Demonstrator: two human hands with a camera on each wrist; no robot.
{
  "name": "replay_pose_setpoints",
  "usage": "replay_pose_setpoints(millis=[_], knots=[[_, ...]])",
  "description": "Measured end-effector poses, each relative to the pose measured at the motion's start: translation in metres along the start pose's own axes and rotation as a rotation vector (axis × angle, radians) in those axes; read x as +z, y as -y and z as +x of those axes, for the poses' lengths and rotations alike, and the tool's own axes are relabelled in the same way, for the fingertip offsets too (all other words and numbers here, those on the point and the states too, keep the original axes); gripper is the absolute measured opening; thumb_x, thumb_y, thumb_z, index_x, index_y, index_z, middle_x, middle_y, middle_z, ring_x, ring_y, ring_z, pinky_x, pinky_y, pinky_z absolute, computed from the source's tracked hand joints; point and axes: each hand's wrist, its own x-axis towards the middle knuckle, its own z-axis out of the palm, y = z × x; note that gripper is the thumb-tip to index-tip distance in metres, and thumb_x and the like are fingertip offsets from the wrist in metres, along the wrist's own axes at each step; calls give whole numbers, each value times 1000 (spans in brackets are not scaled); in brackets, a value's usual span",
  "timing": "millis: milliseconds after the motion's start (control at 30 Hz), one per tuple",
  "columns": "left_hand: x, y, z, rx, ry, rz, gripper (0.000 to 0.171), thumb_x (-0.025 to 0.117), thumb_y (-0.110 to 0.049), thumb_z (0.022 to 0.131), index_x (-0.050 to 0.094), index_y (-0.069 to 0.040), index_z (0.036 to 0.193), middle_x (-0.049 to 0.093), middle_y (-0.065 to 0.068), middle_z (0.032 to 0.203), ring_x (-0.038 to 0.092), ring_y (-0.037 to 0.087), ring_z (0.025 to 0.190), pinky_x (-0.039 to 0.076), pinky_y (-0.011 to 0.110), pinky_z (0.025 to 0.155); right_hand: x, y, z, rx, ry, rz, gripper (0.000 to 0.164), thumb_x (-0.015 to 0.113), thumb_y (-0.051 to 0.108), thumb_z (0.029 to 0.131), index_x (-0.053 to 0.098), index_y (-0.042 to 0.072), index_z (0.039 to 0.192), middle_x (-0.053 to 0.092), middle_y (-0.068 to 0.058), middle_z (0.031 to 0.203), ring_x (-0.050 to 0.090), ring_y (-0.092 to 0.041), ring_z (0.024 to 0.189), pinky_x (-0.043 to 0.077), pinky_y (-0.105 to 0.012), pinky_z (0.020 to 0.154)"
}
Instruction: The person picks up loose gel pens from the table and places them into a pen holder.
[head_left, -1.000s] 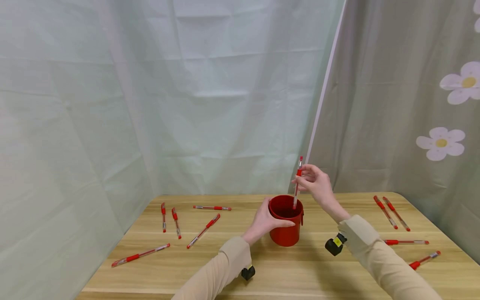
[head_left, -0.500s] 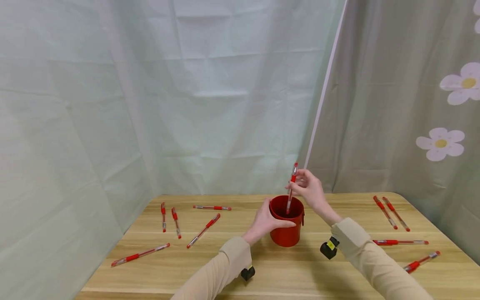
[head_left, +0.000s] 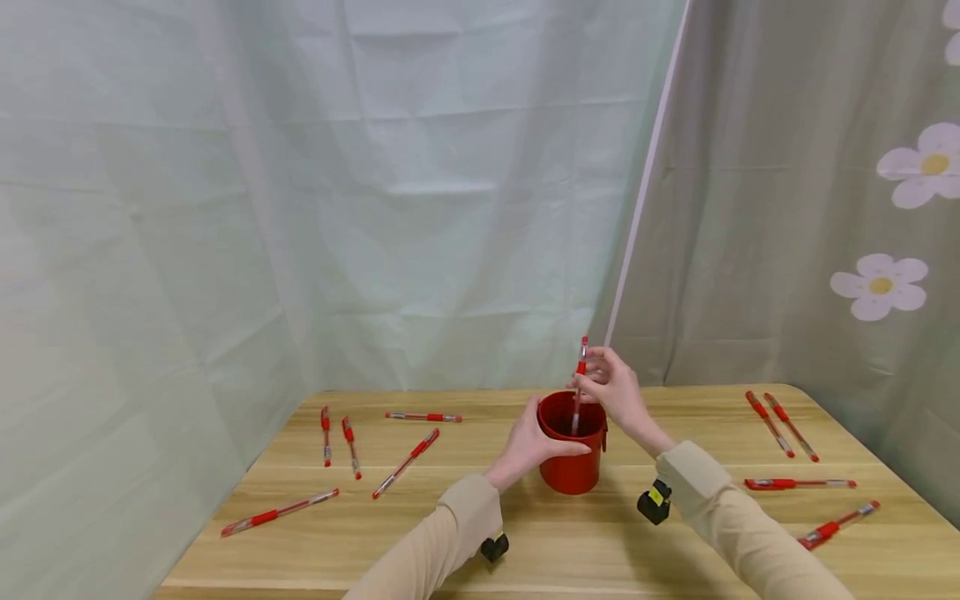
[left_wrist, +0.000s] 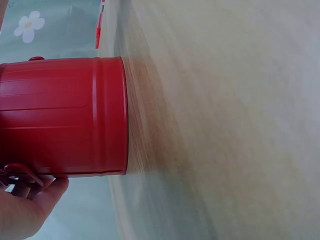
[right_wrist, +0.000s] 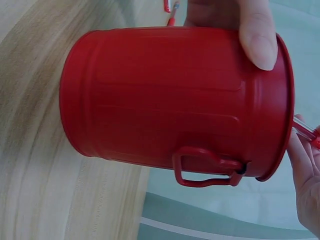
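A red metal bucket (head_left: 570,473) with small side handles (right_wrist: 207,167) stands upright on the wooden table. My left hand (head_left: 527,442) grips it near the rim from the left; the thumb lies across the front, as the right wrist view also shows. In the left wrist view, fingers of that hand (left_wrist: 37,212) appear beside the bucket (left_wrist: 65,117). Over the opening, my right hand (head_left: 617,393) pinches a red gel pen (head_left: 582,365) between thumb and fingers. The pen is nearly upright, and its lower end is inside the bucket. The bucket's floor is hidden.
Several red pens lie scattered on the left of the table, among them a near one (head_left: 280,512). More lie at the right, including a sideways one (head_left: 801,484) and one beside my right sleeve (head_left: 838,525). A pale curtain (head_left: 450,208) hangs behind the table.
My right hand has moved left and down, taking the pen from the bucket's right rim to lower inside the opening. The left hand and bucket have stayed nearly in place.
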Motion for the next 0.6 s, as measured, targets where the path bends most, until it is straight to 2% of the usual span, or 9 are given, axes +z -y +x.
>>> replay_pose_setpoints(millis=[100,333,600], knots=[[0,0,-1,-2,2,2,74,83,-26,64,40,-7,121,53,6,116,50,23,103,44,34,82,1,-1,-1,3,-13,-8,28,56,-8,85,44,-10,111,54,-31,91,57,-48,82,50,-44,62],[-1,-2,-1,-15,0,19,74,84,-28,63,41,-9,120,53,0,113,51,15,99,44,32,80,3,-5,-1,7,-36,11,17,51,-5,89,48,-13,104,55,-30,87,58,-47,80,49,-47,63],[0,-1,-1,-6,-18,18,75,84,-28,62,41,-8,120,53,-4,110,51,13,98,44,30,80,4,-24,6,-14,-40,24,17,52,0,90,51,-13,101,59,-26,85,60,-40,77,51,-40,63]])
